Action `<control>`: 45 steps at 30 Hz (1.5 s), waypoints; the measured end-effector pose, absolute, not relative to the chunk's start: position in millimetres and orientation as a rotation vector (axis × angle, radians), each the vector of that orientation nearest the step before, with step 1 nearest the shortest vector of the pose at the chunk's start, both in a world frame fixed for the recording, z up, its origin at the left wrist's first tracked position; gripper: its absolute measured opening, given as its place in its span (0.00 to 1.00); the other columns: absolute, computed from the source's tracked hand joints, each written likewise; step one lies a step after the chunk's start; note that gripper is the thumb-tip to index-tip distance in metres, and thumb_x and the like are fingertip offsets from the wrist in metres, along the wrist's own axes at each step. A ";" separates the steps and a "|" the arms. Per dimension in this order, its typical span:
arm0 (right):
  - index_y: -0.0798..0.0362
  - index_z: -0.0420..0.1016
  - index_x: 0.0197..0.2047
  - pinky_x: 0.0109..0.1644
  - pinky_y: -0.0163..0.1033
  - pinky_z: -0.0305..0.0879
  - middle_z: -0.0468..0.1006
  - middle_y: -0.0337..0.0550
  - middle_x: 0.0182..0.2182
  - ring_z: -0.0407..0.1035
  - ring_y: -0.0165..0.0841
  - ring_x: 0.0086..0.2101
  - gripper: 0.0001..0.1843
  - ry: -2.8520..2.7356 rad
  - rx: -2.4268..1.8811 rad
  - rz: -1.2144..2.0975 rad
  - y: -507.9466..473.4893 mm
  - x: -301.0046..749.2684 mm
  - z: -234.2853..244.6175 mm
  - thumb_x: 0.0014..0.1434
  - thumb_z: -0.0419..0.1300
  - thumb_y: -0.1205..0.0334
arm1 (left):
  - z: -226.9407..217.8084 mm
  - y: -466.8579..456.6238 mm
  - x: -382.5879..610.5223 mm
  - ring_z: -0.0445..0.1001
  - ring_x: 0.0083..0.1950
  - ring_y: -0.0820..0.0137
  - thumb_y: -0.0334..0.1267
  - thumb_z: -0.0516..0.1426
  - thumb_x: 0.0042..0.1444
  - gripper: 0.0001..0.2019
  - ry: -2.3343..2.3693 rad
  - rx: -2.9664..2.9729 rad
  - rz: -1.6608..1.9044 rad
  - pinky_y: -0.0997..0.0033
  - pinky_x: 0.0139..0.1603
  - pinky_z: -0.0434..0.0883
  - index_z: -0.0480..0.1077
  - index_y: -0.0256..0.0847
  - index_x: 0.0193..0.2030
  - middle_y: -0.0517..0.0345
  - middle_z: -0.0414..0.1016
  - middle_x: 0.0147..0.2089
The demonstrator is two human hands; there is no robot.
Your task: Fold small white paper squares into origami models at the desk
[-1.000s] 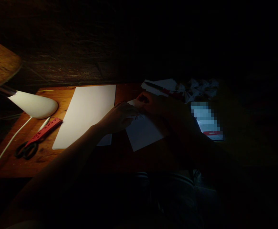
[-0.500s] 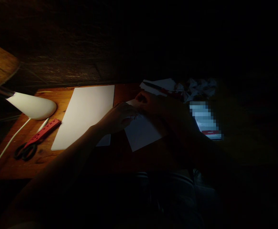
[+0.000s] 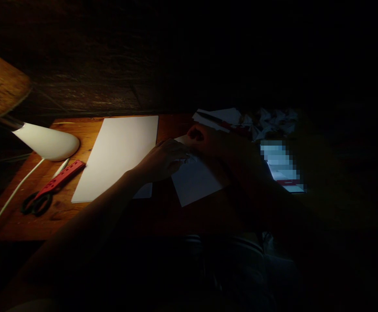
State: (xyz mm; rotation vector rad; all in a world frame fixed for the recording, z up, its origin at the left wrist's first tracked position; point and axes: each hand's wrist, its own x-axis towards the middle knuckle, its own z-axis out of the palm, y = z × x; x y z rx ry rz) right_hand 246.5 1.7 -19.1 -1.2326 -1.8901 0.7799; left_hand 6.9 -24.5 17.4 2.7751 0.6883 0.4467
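Note:
In dim light a small white sheet of paper (image 3: 197, 184) lies on the wooden table (image 3: 78, 130) in front of me. My left hand (image 3: 163, 159) rests on its upper left part with the fingers curled and pressed onto the paper. My right hand (image 3: 213, 143) is on the sheet's far edge, fingers bent and pinching the paper. Both hands meet over the sheet's top corner, which they hide.
A large white sheet (image 3: 119, 154) lies to the left. Further left are a white lamp (image 3: 46, 141) with its cord, a pen and red-handled scissors (image 3: 50, 186). A lit phone screen (image 3: 281, 167) is on the right, crumpled papers (image 3: 256, 119) behind it.

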 end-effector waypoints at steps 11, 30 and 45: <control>0.47 0.72 0.41 0.41 0.41 0.65 0.79 0.39 0.38 0.68 0.34 0.35 0.19 -1.881 -1.268 0.812 -2.8 246.5 -10.5 0.48 0.74 0.59 | 12.3 -24.5 6.5 0.71 0.66 0.54 0.33 0.57 0.65 0.13 0.725 2.831 0.427 0.45 0.66 0.70 0.77 0.45 0.54 0.50 0.76 0.65; 0.49 0.73 0.44 0.42 0.42 0.64 0.79 0.41 0.39 0.69 0.34 0.37 0.22 -1.936 -1.193 0.742 -12.5 245.8 -2.7 0.50 0.74 0.51 | 15.0 -26.0 8.5 0.70 0.66 0.53 0.32 0.58 0.62 0.15 0.779 2.789 0.394 0.44 0.65 0.69 0.77 0.47 0.55 0.51 0.76 0.64; 0.49 0.74 0.45 0.45 0.42 0.65 0.80 0.41 0.41 0.71 0.36 0.39 0.24 -1.973 -1.151 0.755 -10.9 244.3 -3.9 0.49 0.75 0.51 | 13.7 -25.0 8.4 0.70 0.68 0.51 0.32 0.58 0.63 0.16 0.766 2.804 0.386 0.42 0.66 0.69 0.76 0.45 0.56 0.50 0.74 0.69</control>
